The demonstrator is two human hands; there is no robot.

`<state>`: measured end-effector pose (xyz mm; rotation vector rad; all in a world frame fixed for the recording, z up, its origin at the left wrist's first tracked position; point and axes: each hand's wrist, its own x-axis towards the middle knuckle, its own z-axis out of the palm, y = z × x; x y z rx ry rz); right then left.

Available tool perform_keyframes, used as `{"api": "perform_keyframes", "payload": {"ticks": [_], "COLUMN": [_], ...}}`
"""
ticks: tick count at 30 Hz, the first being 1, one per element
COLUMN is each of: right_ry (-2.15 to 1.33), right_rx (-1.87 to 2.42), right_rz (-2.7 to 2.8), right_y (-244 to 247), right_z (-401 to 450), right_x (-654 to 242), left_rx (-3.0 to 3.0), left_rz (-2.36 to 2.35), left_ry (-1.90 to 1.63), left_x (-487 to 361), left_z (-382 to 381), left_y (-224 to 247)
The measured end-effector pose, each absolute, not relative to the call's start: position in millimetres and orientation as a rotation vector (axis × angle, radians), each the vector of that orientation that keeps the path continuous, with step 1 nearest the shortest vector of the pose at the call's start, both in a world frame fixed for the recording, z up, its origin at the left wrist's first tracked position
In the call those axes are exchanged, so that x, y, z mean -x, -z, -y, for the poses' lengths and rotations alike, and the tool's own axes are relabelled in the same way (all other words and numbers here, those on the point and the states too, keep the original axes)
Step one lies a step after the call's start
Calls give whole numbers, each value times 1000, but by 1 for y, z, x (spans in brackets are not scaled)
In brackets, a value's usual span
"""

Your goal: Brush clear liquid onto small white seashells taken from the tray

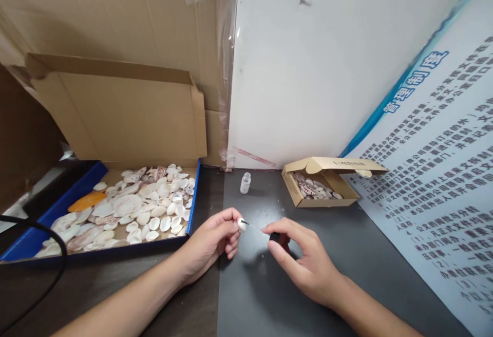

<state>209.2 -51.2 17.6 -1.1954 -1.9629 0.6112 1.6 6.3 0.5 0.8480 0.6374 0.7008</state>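
Note:
Between the thumb and fingers of my left hand (pixel 217 239) is a small white seashell (pixel 242 225). My right hand (pixel 302 255) pinches the black cap of a small brush applicator (pixel 274 237). Its thin stem points left, and the dark tip meets the shell or lies right at it. Beyond both hands, a small clear glass bottle (pixel 245 183) with a white label stands upright without its cap. To the left, a blue-sided cardboard box (pixel 195 193) holds many loose shells (pixel 154 208), mostly white.
A small open cardboard box (pixel 327 203) with patterned shells stands at the back right. A black cable (pixel 63 255) loops at the left edge. Behind are a cardboard panel (pixel 115 13), a white panel (pixel 285 70) and a printed sign (pixel 442 172).

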Motion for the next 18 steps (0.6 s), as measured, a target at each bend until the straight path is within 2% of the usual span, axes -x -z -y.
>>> {"api": "perform_keyframes", "payload": {"ticks": [18], "right_ry": [-592], "right_rx": [1253], "right_rz": [1917], "right_y": [-17], "right_z": [50], "right_x": [-210], "left_rx": [-842], "left_rz": [-646], "left_ry": [-673], "left_x": [-2], "left_z": [-7], "left_y": [-1]}}
